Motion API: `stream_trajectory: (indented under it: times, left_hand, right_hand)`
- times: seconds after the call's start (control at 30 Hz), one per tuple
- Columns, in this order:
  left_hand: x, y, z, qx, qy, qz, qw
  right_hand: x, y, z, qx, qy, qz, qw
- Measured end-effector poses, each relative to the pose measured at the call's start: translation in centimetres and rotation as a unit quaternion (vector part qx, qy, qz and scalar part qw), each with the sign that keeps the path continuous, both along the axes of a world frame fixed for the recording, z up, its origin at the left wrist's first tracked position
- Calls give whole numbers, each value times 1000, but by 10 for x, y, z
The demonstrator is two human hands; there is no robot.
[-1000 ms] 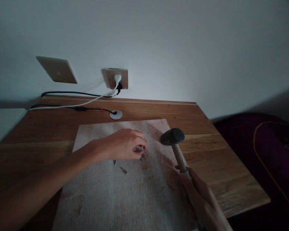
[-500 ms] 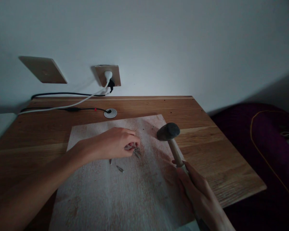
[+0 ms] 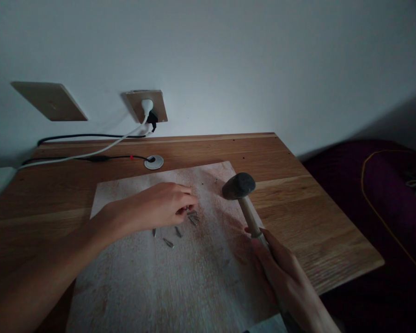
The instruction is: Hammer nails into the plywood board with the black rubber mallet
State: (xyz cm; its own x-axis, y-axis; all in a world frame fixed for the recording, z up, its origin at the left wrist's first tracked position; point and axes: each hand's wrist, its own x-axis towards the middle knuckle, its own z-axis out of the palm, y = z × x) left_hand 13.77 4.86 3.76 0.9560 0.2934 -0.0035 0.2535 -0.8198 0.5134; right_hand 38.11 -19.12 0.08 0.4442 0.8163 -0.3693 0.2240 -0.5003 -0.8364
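Observation:
My right hand [image 3: 280, 266] is wrapped round the pale handle of a mallet [image 3: 239, 186], whose dark, rounded head is raised over the right side of a whitish board. My left hand [image 3: 171, 203] is closed in a pinch low over the board [image 3: 142, 286]. A shiny bit of metal shows at its fingertips, seemingly a small metal fastener, mostly hidden by the fingers. Just beside those fingertips lies a little cluster of small metal fasteners [image 3: 193, 217], too dim to tell nails from screws. More loose fasteners [image 3: 168, 243] are scattered below the hand.
The board rests on a wooden desk [image 3: 298, 217] against a white wall. Cables [image 3: 100, 151] run from a wall socket [image 3: 147, 106] across the desk's back left, one into a round grommet [image 3: 154, 162]. Dark purple fabric [image 3: 336, 175] lies beyond the desk's right edge.
The view has shifted slightly. My left hand's fingers have drawn together and moved a little off the cluster, and another loose fastener now shows below it. The mallet stays in my right hand.

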Motion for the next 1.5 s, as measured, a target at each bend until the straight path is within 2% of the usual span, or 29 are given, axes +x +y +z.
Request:
stream_trajectory:
  times: [0.1,0.2,0.3,0.43,0.6,0.73,0.97,1.2,1.4,1.5]
  left_hand:
    - [4,11,8,-67,-38,2,997]
    - [12,27,11,-97,-86,47,990]
    - [23,42,3,-88,-116,86,986]
    - [36,51,-13,-42,-132,101,985]
    - [41,51,-22,0,-130,97,987]
    - [40,49,-21,2,-121,102,987]
    - [41,48,-20,12,-117,103,988]
    - [41,48,-22,21,-109,78,991]
    - [45,47,-26,13,-129,76,989]
    - [45,47,-30,1,-136,80,988]
  right_hand:
    - [0,3,3,-3,12,19,1000]
    - [-1,7,8,3,7,38,999]
    - [-2,9,12,-3,-9,59,998]
    - [-3,8,15,-12,0,44,999]
    - [-3,8,16,-13,2,28,1000]
    - [-4,9,19,2,8,39,999]
    - [-10,10,22,19,16,2,1000]
    - [0,7,11,16,3,35,999]
    - [-1,6,12,1,19,30,999]
    - [-1,7,14,12,9,54,998]
